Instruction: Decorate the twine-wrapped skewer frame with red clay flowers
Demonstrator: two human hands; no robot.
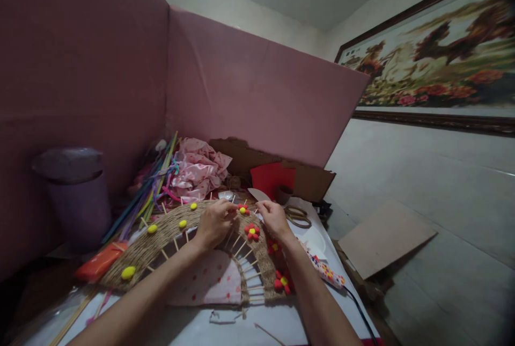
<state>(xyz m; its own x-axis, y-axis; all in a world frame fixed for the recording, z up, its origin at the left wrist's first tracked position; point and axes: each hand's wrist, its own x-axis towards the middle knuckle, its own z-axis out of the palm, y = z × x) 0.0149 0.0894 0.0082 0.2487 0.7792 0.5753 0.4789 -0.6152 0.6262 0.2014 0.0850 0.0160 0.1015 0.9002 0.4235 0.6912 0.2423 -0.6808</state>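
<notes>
A half-round fan of woven twine (132,252) on thin sticks lies in front of me, with dotted pink cloth (209,281) at its centre. Yellow dots (152,229) mark its left side, and red flowers with yellow centres (252,232) run down the right. My left hand (217,221) rests over the top of the weave, its fingers closed beside the topmost red flower (243,209). Just right of that flower, my right hand (274,218) is pinched at the outer edge. Whatever is between either hand's fingertips is too small to make out.
Scissors (298,217) and a red sheet (271,177) are behind my right hand. A flower-patterned tool with a black cord (332,275) lies at right. Coloured pipe cleaners (155,188), crumpled pink fabric (201,166), an orange packet (98,264) and a purple bin (80,206) sit left.
</notes>
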